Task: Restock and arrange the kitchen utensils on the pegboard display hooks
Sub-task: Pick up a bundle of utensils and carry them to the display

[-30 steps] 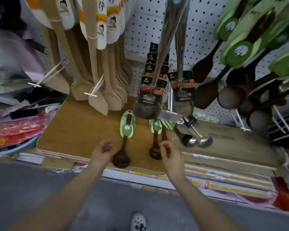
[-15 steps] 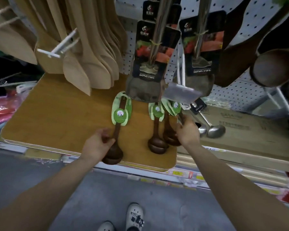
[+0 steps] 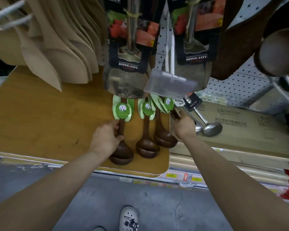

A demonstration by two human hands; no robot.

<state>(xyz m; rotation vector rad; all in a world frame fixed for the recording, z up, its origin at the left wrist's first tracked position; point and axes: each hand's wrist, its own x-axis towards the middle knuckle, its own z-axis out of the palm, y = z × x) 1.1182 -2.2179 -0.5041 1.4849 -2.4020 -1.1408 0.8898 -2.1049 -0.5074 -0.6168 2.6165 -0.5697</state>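
The left grip is curled round the handle of the left wooden ladle, thumb and fingers closing on it just above the bowl, which rests on the bench near its front edge. The right grip seems to close round a dark handle at the right edge of the bench; the back of the hand hides the fingers, so the hold cannot be read for certain, nor can the bowl of that utensil be seen. Between the two hands lie the middle wooden ladle and the right wooden ladle, bowls toward the person, handles pointing at the pegboard. Each handle carries a green label at its far end. Just right of the right grip, two steel ladles lie on a flat cardboard box. Above the ladles hang steel spatulas on dark printed cards, with a clear price-tag holder in front of them. Pale wooden spatulas hang in a row at the upper left, and a large dark wooden ladle hangs at the upper right. Below, a white shoe stands on the grey floor.
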